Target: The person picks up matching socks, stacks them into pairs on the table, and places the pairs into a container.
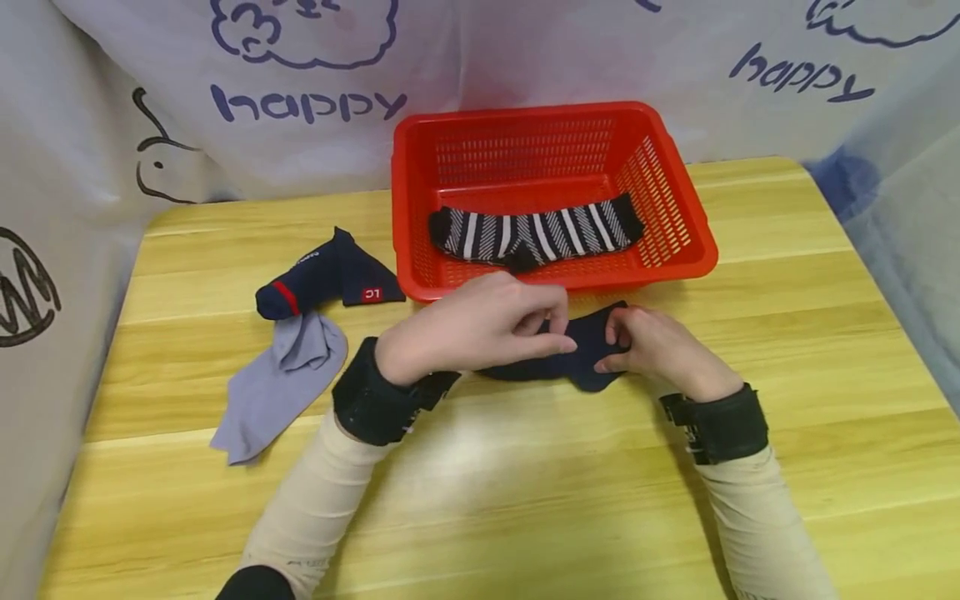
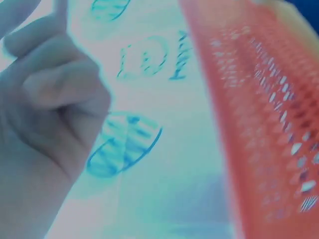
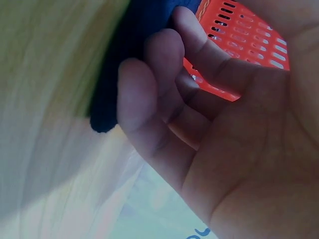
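Note:
A dark navy sock (image 1: 590, 350) lies flat in front of the red basket, its left part hidden beneath my left hand (image 1: 495, 321). That hand hovers over the sock with loosely bent fingers, and nothing shows in its grasp in the left wrist view. At the sock's right end is my right hand (image 1: 660, 346); its bent fingertips (image 3: 137, 94) touch the sock's edge in the right wrist view, with a gap between thumb and index finger. Inside the red basket (image 1: 555, 283), black-and-white striped socks (image 1: 536, 233) lie spread sideways.
Left of the basket, a navy sock with a red band (image 1: 307, 279) and LC label lies bent, partly over a grey-lilac sock (image 1: 277, 392). The wooden table (image 1: 525, 500) meets a white cloth (image 1: 315, 142) with drawings at the back.

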Demonstrator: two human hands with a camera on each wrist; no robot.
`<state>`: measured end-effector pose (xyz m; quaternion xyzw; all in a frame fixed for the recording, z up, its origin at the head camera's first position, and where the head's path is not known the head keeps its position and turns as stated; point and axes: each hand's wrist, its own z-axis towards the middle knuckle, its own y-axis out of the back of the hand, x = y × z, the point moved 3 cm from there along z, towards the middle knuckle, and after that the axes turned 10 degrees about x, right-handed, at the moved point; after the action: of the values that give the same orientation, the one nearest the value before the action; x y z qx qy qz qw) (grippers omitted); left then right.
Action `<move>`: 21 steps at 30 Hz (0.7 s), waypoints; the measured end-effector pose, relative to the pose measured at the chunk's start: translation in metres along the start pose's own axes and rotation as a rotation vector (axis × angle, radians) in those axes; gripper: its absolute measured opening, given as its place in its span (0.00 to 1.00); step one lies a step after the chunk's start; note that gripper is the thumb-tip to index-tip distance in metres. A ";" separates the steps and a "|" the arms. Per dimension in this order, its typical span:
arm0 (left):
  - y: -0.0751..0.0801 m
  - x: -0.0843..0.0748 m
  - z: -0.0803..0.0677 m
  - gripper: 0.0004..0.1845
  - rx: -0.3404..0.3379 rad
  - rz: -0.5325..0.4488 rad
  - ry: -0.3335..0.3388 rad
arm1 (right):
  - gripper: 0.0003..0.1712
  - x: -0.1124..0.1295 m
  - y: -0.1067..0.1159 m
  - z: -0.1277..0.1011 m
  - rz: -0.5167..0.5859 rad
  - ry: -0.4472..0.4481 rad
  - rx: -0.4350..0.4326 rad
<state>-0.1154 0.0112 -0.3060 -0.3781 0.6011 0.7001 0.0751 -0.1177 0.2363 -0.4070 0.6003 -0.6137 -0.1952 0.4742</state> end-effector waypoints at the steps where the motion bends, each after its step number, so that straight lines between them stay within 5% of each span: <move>1: 0.007 -0.001 -0.005 0.09 -0.065 -0.008 -0.027 | 0.22 -0.001 0.000 0.000 -0.001 0.001 0.000; 6: 0.041 0.006 -0.038 0.07 -0.435 -0.041 -0.071 | 0.22 -0.003 -0.001 0.001 -0.008 0.004 -0.001; 9: 0.062 0.019 -0.062 0.08 -0.673 -0.091 0.017 | 0.22 -0.002 -0.001 0.001 -0.003 0.006 0.001; 11: 0.072 0.031 -0.077 0.11 -0.772 -0.133 0.139 | 0.22 -0.002 0.000 0.001 0.008 0.003 0.006; 14: 0.081 0.057 -0.093 0.14 -0.745 -0.141 0.387 | 0.22 -0.002 0.000 0.000 0.020 0.002 0.012; 18: 0.078 0.101 -0.106 0.17 -0.542 -0.056 0.693 | 0.22 -0.003 0.000 0.000 0.025 0.013 0.010; 21: 0.073 0.129 -0.116 0.19 -0.457 -0.009 0.865 | 0.21 -0.003 0.000 0.000 0.032 0.014 0.011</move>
<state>-0.1962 -0.1572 -0.3278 -0.6437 0.4064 0.5925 -0.2634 -0.1177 0.2392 -0.4080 0.5943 -0.6212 -0.1798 0.4781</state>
